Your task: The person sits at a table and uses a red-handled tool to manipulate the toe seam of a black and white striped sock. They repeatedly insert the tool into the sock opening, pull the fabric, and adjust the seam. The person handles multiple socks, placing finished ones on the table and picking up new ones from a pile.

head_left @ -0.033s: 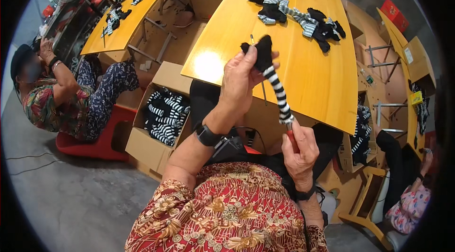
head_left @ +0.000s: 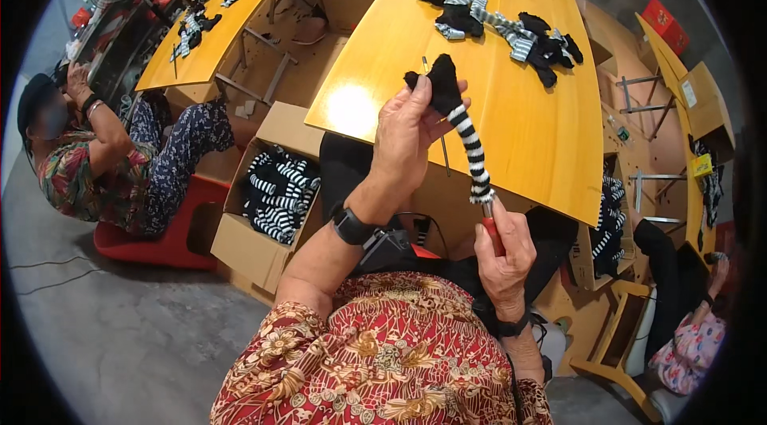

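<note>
Pinching the black end of a slim, black-and-white striped knitted piece [head_left: 473,145], the left hand [head_left: 406,125] appears in the head view above the near edge of a glossy yellow wooden counter [head_left: 375,49]. The right hand [head_left: 505,259], fingers curled, grips a red-handled metal tool [head_left: 491,238], whose shaft meets the piece's white-edged lower opening. Along the counter's right edge lie crumpled grey-striped black knits [head_left: 521,35]. Below its near left corner, an open brown cardboard box [head_left: 254,267] holds striped knitwear [head_left: 280,195].
</note>
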The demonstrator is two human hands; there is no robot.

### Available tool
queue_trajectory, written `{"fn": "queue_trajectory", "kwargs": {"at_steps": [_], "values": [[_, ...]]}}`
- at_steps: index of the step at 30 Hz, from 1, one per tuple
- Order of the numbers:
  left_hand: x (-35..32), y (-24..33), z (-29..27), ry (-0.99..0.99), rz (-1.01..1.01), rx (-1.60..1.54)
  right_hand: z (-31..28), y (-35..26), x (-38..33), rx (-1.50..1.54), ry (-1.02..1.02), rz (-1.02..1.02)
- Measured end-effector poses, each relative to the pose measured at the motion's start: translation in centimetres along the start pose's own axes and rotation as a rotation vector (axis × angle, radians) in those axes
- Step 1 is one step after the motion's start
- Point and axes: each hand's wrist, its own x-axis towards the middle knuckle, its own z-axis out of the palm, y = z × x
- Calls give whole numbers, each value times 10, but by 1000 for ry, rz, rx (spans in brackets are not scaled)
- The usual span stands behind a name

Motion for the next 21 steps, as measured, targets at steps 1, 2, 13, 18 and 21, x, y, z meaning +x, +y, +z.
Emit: {"fn": "queue_trajectory", "kwargs": {"at_steps": [1,2,13,18,21], "values": [[4,-7,1,59,13,-88,3,-1,1,57,-10,71],[4,-17,0,104,19,-11,5,-1,-1,119,-18,134],[8,-6,-4,2,84,154,10,9,13,116,67,25],[17,12,-20,-125,193,459,7,6,13,36,75,-113],[16,8,-19,-245,229,414,3,2,11,134,25,27]]}}
